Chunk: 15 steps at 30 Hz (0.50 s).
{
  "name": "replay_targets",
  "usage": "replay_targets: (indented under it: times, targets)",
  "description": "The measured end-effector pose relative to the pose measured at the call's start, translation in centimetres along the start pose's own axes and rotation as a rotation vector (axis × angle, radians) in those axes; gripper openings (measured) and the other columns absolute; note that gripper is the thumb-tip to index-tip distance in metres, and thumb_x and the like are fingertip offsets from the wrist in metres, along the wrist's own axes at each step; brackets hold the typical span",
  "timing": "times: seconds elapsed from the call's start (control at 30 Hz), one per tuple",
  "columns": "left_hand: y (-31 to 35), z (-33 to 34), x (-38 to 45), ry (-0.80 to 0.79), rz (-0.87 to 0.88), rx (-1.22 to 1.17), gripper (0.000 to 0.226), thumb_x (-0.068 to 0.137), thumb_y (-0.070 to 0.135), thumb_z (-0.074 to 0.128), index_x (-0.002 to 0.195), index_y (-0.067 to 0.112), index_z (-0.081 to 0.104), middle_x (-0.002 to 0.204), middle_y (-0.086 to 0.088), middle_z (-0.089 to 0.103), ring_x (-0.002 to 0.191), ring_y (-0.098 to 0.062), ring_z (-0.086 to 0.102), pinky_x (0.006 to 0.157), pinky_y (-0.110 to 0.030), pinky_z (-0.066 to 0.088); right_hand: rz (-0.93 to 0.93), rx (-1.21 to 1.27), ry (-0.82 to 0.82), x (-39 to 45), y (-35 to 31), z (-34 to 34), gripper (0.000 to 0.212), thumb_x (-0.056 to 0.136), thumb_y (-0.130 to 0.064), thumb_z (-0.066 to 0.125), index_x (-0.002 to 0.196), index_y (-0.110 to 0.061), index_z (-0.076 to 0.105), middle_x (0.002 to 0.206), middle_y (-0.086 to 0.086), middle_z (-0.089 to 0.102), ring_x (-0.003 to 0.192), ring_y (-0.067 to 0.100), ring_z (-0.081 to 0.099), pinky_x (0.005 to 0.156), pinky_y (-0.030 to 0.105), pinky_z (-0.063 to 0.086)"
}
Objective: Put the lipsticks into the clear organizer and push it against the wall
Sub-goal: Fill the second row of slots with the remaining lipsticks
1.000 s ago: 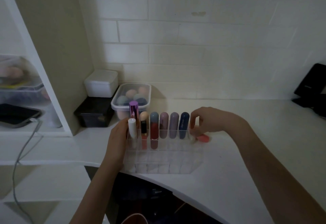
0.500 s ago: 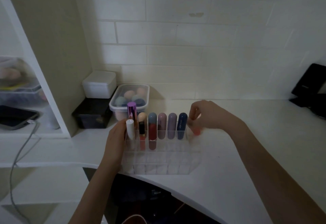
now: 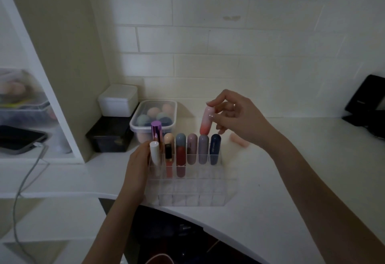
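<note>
A grey cable [image 3: 27,182] hangs down past the white shelf unit [image 3: 41,89] at the far left, where a dark phone [image 3: 20,138] lies in a cubby. Against the tiled wall [image 3: 229,34] stand a white lidded box [image 3: 118,100] on a black box [image 3: 110,134] and, just beside them, a clear tub of makeup sponges [image 3: 154,116]. On the white counter [image 3: 291,180], the left hand [image 3: 136,172] rests against the left side of the clear organizer [image 3: 191,184], fingers curved around its corner beside a white lipstick [image 3: 154,153]. The organizer stands well apart from the wall, its back rows holding a purple metallic tube [image 3: 156,134], a peach-capped one [image 3: 168,138] and a row of capsule-shaped lipsticks [image 3: 198,149] upright. Above that row, the right hand [image 3: 235,118] pinches a pink-to-coral capsule lipstick [image 3: 206,120] between fingertips and thumb, nearly upright, its lower end just over the lilac capsule. A pale pink lipstick [image 3: 238,140] lies on the counter behind the right wrist. A black device [image 3: 368,105] sits at the far right.
</note>
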<state>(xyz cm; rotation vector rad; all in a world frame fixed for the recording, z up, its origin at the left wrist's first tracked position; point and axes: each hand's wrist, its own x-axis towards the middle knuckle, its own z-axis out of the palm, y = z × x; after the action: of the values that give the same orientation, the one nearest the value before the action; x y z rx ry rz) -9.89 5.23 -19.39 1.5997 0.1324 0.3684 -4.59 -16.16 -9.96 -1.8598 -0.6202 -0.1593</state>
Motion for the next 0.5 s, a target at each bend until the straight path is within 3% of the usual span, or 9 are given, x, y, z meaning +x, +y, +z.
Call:
replay_targets:
  times: [0.1, 0.2, 0.27, 0.3, 0.4, 0.5]
  targets:
    - [0.0, 0.1, 0.0, 0.014, -0.006, 0.000, 0.032, 0.095, 0.028, 0.039, 0.075, 0.028, 0.064, 0.086, -0.005, 0.067, 0.088, -0.029, 0.061, 0.075, -0.039, 0.048, -0.028, 0.051, 0.027, -0.2, -0.7, 0.5, 0.013, 0.088, -0.009, 0.061, 0.094, -0.009, 0.050, 0.084, 0.009, 0.064, 0.064, 0.020, 0.066, 0.062, 0.033, 0.060]
    - [0.1, 0.1, 0.0, 0.009, -0.003, 0.007, 0.033, 0.096, 0.026, 0.039, 0.073, 0.027, 0.064, 0.083, -0.005, 0.067, 0.085, -0.027, 0.061, 0.075, -0.039, 0.048, -0.003, 0.111, -0.019, -0.3, -0.7, 1.2, 0.018, 0.086, -0.003, 0.060, 0.088, -0.011, 0.043, 0.088, 0.012, 0.061, 0.071, 0.024, 0.066, 0.066, 0.038, 0.059]
    - [0.1, 0.1, 0.0, 0.004, 0.014, 0.021, 0.033, 0.096, 0.026, 0.039, 0.073, 0.028, 0.063, 0.083, -0.005, 0.067, 0.084, -0.026, 0.061, 0.074, -0.038, 0.048, -0.009, -0.020, -0.119, -0.4, -0.5, 1.5, 0.022, 0.077, -0.014, 0.065, 0.092, -0.014, 0.048, 0.090, 0.006, 0.059, 0.076, 0.020, 0.063, 0.068, 0.037, 0.055]
    - [0.2, 0.1, 0.0, 0.005, 0.015, 0.022, 0.033, 0.096, 0.027, 0.039, 0.074, 0.028, 0.064, 0.084, -0.005, 0.067, 0.084, -0.026, 0.061, 0.073, -0.038, 0.048, -0.020, -0.137, -0.184, -0.5, -0.7, 1.6, 0.028, 0.073, -0.021, 0.065, 0.099, -0.017, 0.053, 0.090, 0.001, 0.058, 0.078, 0.016, 0.060, 0.068, 0.030, 0.051]
    - [0.2, 0.0, 0.1, -0.009, 0.028, 0.028, 0.030, 0.092, 0.034, 0.041, 0.077, 0.029, 0.066, 0.088, -0.007, 0.069, 0.088, -0.027, 0.063, 0.076, -0.040, 0.049, -0.107, -0.473, -0.341, -0.8, -1.5, 2.0, 0.044, 0.077, -0.020, 0.065, 0.120, -0.027, 0.058, 0.094, -0.005, 0.053, 0.085, 0.010, 0.055, 0.072, 0.016, 0.044]
    - [0.3, 0.0, 0.0, -0.009, 0.041, 0.032, 0.029, 0.091, 0.035, 0.043, 0.076, 0.031, 0.067, 0.089, -0.008, 0.070, 0.088, -0.028, 0.063, 0.078, -0.043, 0.050, -0.160, -0.593, -0.416, -1.1, -2.3, 2.9, 0.037, 0.083, -0.018, 0.062, 0.119, -0.023, 0.061, 0.098, -0.003, 0.048, 0.084, 0.019, 0.062, 0.070, 0.035, 0.057]
